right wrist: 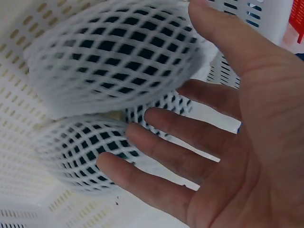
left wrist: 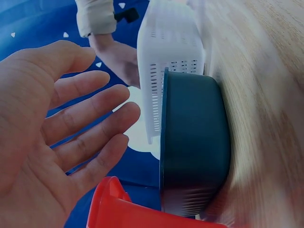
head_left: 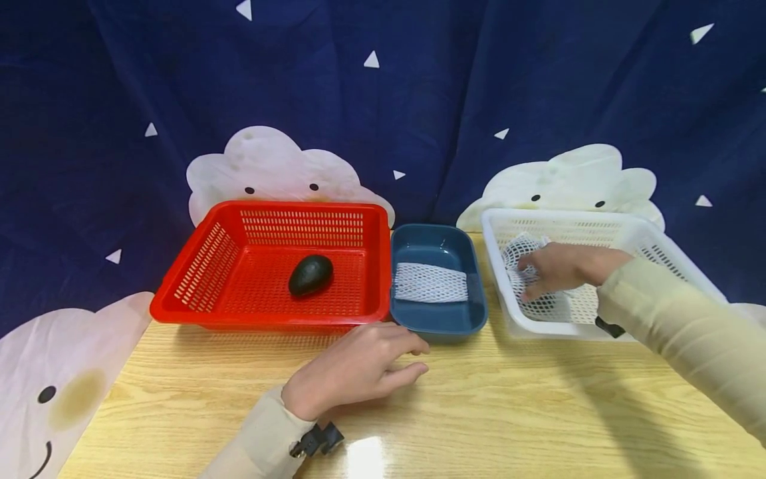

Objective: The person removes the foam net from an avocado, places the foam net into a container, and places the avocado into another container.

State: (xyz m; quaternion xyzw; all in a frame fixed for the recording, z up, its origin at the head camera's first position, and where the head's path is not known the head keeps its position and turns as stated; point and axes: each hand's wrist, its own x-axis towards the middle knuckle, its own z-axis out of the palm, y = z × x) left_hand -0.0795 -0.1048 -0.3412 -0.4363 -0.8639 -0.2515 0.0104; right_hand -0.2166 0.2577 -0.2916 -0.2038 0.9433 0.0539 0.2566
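Observation:
My right hand (head_left: 559, 269) reaches into the white basket (head_left: 616, 326) on the right. In the right wrist view its fingers are spread beside a dark fruit in a white foam net (right wrist: 118, 57); whether the fingertips touch it I cannot tell. Below that lies another netted dark fruit (right wrist: 90, 152), with more netting partly hidden behind. My left hand (head_left: 365, 366) hovers over the table just in front of the baskets, fingers loosely bent, holding nothing. A bare dark green avocado (head_left: 310, 275) lies in the red basket (head_left: 275, 319).
Between the two baskets stands a small blue tray (head_left: 439, 326), with a flattened white foam net (head_left: 431, 283) in it. All three containers sit on a wooden table (head_left: 479, 412). Behind them hangs a dark blue curtain (head_left: 419, 100) with clouds and triangles.

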